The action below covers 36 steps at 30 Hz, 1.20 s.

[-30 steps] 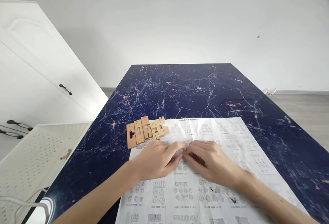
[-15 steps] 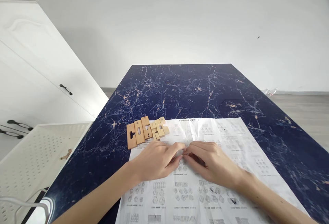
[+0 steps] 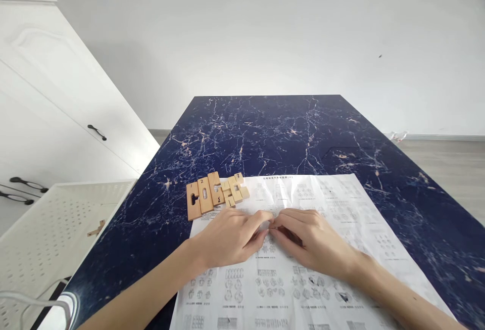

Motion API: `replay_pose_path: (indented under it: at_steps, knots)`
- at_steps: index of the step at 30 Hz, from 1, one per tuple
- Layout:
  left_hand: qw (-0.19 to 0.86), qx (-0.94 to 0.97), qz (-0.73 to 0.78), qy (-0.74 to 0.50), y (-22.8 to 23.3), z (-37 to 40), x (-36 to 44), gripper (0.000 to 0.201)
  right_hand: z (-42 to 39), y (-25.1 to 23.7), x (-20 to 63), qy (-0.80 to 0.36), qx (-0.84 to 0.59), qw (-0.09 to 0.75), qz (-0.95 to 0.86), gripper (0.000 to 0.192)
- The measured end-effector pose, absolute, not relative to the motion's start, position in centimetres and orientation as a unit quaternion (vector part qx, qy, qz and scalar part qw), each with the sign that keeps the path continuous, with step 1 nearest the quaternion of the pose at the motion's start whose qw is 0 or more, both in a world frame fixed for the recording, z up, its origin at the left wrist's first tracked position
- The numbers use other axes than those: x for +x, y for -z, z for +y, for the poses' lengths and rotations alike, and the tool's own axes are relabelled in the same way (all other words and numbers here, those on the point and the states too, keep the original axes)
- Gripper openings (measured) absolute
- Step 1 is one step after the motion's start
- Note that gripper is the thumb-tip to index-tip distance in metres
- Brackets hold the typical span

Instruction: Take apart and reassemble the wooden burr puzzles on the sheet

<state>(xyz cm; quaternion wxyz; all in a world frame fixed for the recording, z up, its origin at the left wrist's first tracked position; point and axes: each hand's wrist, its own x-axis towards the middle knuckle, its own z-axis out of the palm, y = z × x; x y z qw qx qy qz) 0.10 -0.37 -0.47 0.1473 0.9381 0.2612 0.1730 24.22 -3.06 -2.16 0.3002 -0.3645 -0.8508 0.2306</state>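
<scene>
Over the middle of a creased instruction sheet [image 3: 341, 203] printed with small diagrams, my left hand [image 3: 237, 234] and my right hand [image 3: 312, 236] meet at the fingertips. Both are curled, thumbs close to the fingers. Whatever may be pinched between them is hidden or too small to make out. Just beyond my left hand lie several flat wooden puzzle pieces [image 3: 205, 193] side by side, with notches and slots cut in them. Handwritten numbers such as 1, 2 and 3 mark them. They overlap the sheet's upper left corner.
Under everything is a dark blue marbled table [image 3: 261, 133]. To the left stands a white cabinet [image 3: 64, 97] with black handles. Below it a white perforated surface [image 3: 49, 229] holds a small wooden piece [image 3: 97, 228]. A white cable [image 3: 34, 297] runs at the lower left.
</scene>
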Motion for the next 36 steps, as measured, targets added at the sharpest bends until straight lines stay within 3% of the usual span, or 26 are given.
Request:
replay_pose_path:
  at_steps: [36]
  knots:
    - [0.141, 0.939, 0.257, -0.181, 0.40, -0.35, 0.10, 0.016, -3.00, 2.09, 24.24, -0.236, -0.370, 0.292, -0.850, 0.026]
